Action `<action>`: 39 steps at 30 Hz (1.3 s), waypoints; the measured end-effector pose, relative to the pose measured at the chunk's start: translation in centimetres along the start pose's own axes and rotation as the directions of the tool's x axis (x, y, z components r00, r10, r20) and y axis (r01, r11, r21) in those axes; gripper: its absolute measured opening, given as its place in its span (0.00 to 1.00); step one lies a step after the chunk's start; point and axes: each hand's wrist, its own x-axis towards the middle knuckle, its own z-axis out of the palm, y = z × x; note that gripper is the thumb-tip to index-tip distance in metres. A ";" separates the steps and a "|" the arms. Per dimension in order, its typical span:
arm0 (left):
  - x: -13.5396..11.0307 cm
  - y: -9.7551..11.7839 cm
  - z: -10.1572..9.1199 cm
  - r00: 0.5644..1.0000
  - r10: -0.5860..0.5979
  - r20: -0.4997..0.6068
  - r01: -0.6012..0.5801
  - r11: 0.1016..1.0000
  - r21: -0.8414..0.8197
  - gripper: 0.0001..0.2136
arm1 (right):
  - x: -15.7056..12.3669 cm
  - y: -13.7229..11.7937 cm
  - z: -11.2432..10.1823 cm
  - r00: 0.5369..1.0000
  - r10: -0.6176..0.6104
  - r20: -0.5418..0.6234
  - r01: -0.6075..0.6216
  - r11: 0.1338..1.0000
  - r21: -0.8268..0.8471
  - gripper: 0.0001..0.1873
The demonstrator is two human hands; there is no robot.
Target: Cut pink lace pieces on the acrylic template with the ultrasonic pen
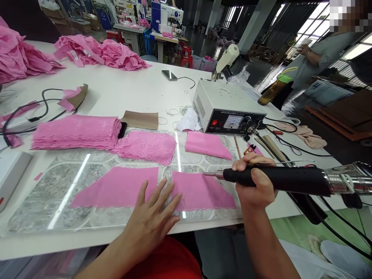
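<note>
Glass tabletop [58, 186] — left hand [151, 217] splayed over pink pieces' [116, 188] edges, right hand [255, 182] gripping handpiece [290, 180], perhaps hovering.

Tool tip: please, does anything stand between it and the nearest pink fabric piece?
Nothing visible does; the tool has its tip over the upper edge of the fabric piece, and the left hand rests further left.

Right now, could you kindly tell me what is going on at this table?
A person works at a white table with pink fabric laid on a glass sheet. The left hand lies flat, fingers spread, across the gap between the left pink piece and the right pink piece. The right hand has its grip closed on a black handheld tool, whose metal tip points left near the right piece's top edge. A white control box sits behind.
</note>
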 end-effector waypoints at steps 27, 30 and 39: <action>-0.5 -0.3 -0.3 0.998 0.061 -0.007 -0.060 0.997 0.037 0.16 | -0.9 0.6 3.5 0.995 0.065 0.070 -0.066 0.998 0.014 0.06; -0.6 -0.4 -0.5 0.997 0.078 0.011 -0.079 0.996 0.052 0.16 | -1.1 0.7 3.9 0.994 0.064 0.092 -0.067 0.998 0.023 0.06; -1.0 -0.4 0.0 0.998 0.059 0.026 -0.058 0.998 -0.009 0.18 | -1.2 0.8 3.9 0.992 0.063 0.107 -0.062 0.998 -0.010 0.05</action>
